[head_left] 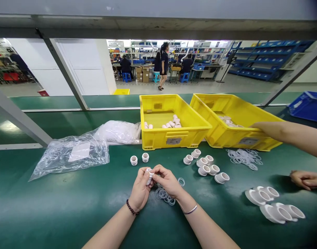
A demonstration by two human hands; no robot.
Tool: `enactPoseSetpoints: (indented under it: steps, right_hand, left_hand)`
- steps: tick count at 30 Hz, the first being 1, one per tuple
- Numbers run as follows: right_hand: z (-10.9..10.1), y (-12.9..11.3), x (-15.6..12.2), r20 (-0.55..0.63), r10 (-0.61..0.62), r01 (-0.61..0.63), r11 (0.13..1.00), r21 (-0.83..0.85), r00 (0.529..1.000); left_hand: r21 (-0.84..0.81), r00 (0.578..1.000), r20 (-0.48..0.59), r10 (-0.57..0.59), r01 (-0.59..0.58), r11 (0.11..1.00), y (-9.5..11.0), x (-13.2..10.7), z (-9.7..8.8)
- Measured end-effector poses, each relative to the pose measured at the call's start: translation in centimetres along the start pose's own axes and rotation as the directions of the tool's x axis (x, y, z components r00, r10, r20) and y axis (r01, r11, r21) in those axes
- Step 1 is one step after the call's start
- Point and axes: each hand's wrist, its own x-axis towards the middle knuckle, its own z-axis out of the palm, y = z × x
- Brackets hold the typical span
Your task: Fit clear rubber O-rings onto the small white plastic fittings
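Observation:
My left hand [141,189] is closed around a white ribbed plastic fitting [149,176] above the green table. The fingers of my right hand [166,180] pinch the fitting's right side; whether they also hold a ring cannot be made out. A heap of thin pale rings [163,195] lies beneath my right hand, and one loose ring [181,181] sits just beyond it. Two white fittings [134,160] stand upright ahead of my left hand. To the right, several wider white fittings [204,169] rest in a loose group.
Two yellow bins [174,140] [241,136] hold white parts. A co-worker's arm [298,135] reaches into the right bin; another hand [307,180] rests on the table. Clear plastic bags [72,154] lie left. More rings [244,157] and large fittings [275,204] lie right.

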Motion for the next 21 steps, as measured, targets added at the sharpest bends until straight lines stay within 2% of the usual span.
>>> enactPoseSetpoints:
  steps: [5,7,10,12,13,14,16,18,19,21]
  right_hand:
    - [0.0,0.6,-0.1,-0.056,0.035,-0.034,0.999,0.004,0.998]
    - [0.1,0.5,-0.2,-0.054,0.03,-0.034,0.997,-0.072,0.998]
    - [0.1,-0.2,-0.3,-0.025,-0.008,0.003,0.98,-0.201,1.0]
    - [-0.4,-0.8,-0.3,-0.06,-0.041,0.028,0.977,-0.209,0.997]
    - [-0.9,-1.1,-0.2,-0.099,-0.048,0.025,0.975,-0.221,0.994]
    - [-1.5,-1.4,-0.1,-0.152,-0.052,0.01,0.964,-0.265,0.987]
    - [-3.0,-1.9,0.0,-0.28,-0.058,-0.079,0.888,-0.453,0.958]
    - [-4.5,-2.3,0.2,-0.39,-0.117,-0.192,0.721,-0.666,0.913]
    - [-5.2,-2.4,0.3,-0.416,-0.168,-0.231,0.621,-0.749,0.894]
    - [-6.3,-2.6,0.4,-0.403,-0.266,-0.263,0.439,-0.859,0.876]
  left_hand:
    - [-0.122,0.999,0.026,-0.043,0.046,0.991,-0.3,0.1,-0.1]
    - [-0.116,0.998,0.017,-0.063,0.065,0.991,-0.4,0.0,-0.2]
    - [0.075,1.0,0.019,-0.024,0.023,0.997,-0.5,0.0,-0.4]
    - [0.322,0.993,0.025,0.116,-0.118,0.939,0.0,0.2,-0.8]
    - [0.463,0.976,0.036,0.216,-0.208,0.862,0.3,0.5,-1.2]
    - [0.597,0.946,0.058,0.319,-0.289,0.748,0.8,0.8,-1.6]
    - [0.795,0.868,0.122,0.482,-0.376,0.475,2.0,1.6,-2.6]
    - [0.905,0.808,0.162,0.567,-0.351,0.242,3.2,2.5,-3.7]
    - [0.937,0.792,0.166,0.588,-0.313,0.157,3.6,2.9,-4.2]
    - [0.972,0.785,0.158,0.598,-0.231,0.047,4.2,3.4,-5.0]
